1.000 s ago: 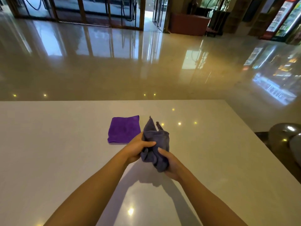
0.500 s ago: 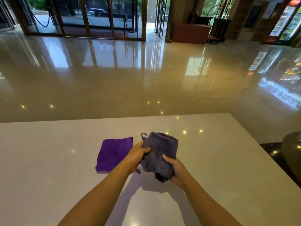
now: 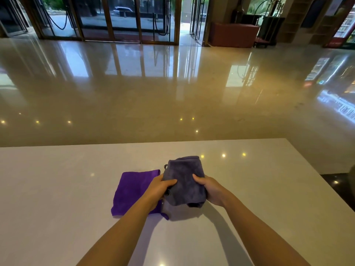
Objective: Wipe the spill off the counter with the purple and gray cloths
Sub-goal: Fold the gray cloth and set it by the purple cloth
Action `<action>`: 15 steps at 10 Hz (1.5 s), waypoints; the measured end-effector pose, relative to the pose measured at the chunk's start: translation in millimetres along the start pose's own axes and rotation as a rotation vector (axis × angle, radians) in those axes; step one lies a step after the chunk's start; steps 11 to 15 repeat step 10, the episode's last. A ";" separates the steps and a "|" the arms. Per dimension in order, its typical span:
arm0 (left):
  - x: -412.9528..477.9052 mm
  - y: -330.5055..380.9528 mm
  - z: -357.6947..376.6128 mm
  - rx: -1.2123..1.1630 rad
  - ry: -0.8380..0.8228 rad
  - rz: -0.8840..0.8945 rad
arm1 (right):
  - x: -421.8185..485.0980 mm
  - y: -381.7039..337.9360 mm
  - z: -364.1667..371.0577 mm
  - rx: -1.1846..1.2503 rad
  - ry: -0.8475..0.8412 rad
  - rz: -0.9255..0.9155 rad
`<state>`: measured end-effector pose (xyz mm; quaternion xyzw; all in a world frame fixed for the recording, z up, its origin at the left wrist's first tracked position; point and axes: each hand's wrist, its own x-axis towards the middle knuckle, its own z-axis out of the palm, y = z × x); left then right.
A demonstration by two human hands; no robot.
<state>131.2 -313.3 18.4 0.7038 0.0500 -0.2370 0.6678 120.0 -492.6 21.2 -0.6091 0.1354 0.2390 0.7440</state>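
The gray cloth (image 3: 183, 179) is bunched into a loose fold and held just above the white counter (image 3: 57, 189), near its middle. My left hand (image 3: 159, 187) grips its left edge and my right hand (image 3: 210, 188) grips its right edge. The purple cloth (image 3: 130, 191) lies flat on the counter directly to the left, partly covered by my left wrist. No spill shows on the counter surface.
The counter's far edge (image 3: 172, 143) runs across the view and its right edge (image 3: 317, 173) slants toward me. Beyond lies a glossy lobby floor (image 3: 172, 93) with glass doors at the back. A dark strip (image 3: 338, 183) sits past the right edge.
The gray cloth went from a crumpled upright bundle to a broader fold held between both hands. The view tilted up, so the cloths and hands sit lower in frame.
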 end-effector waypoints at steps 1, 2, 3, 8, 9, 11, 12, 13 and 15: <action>11.9 -1.6 -0.2 0.099 0.092 0.028 | 10.0 3.6 -6.3 -0.071 0.093 -0.091; 23.5 -9.6 -0.7 0.269 0.203 0.050 | 16.6 10.8 -9.4 -0.216 0.185 -0.172; 28.8 -24.7 2.3 0.635 0.308 0.083 | 23.8 29.7 -10.8 -0.458 0.325 -0.208; 26.0 -47.1 4.1 1.125 0.397 -0.024 | 23.2 57.1 -10.1 -1.359 0.360 -0.038; 18.7 -36.3 -5.7 1.043 0.372 0.079 | 13.8 50.1 -10.2 -1.314 0.391 -0.063; 7.0 -16.1 -22.2 1.098 0.344 0.201 | -0.8 28.3 -3.9 -1.268 0.464 -0.201; 7.0 -16.1 -22.2 1.098 0.344 0.201 | -0.8 28.3 -3.9 -1.268 0.464 -0.201; 7.0 -16.1 -22.2 1.098 0.344 0.201 | -0.8 28.3 -3.9 -1.268 0.464 -0.201; 7.0 -16.1 -22.2 1.098 0.344 0.201 | -0.8 28.3 -3.9 -1.268 0.464 -0.201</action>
